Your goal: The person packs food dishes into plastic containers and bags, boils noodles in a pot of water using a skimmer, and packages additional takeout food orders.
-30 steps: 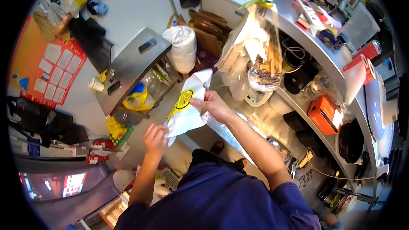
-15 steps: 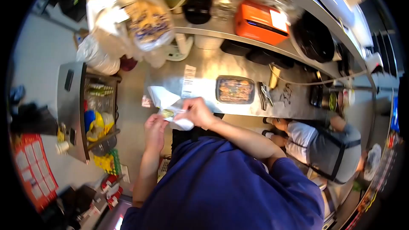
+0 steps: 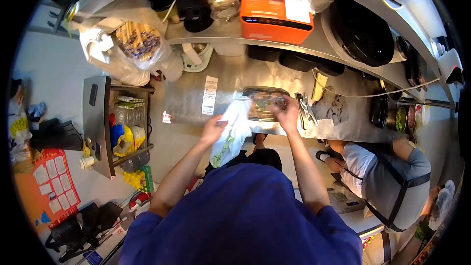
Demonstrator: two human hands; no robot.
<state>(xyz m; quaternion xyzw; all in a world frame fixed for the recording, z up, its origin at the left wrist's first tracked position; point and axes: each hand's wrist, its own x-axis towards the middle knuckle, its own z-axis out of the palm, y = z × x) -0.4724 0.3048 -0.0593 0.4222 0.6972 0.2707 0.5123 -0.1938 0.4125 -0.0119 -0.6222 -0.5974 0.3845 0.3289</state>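
My left hand (image 3: 214,129) is closed on a whitish plastic bag (image 3: 230,140) with green print, hanging at the table's front edge. The bag's upper part reaches the left side of a black takeaway container (image 3: 262,110) with a clear lid and food inside. At the container's right end, my right hand (image 3: 287,115) has its fingers curled on the rim. Left of the container lies a long printed receipt (image 3: 209,95). A black-and-silver hand tool (image 3: 306,110), perhaps a stapler, lies just right of my right hand.
Above the metal table (image 3: 181,103) runs a shelf with an orange printer-like box (image 3: 277,17), a glass jar (image 3: 224,0) and a bag of wrapped chopsticks (image 3: 138,41). Left stands an open cabinet (image 3: 100,122). Another person (image 3: 392,181) bends over at the right.
The white bag has gone from folded to hanging loose and is nearer the container. My right hand has moved right, from the bag to the container. The view has shifted.
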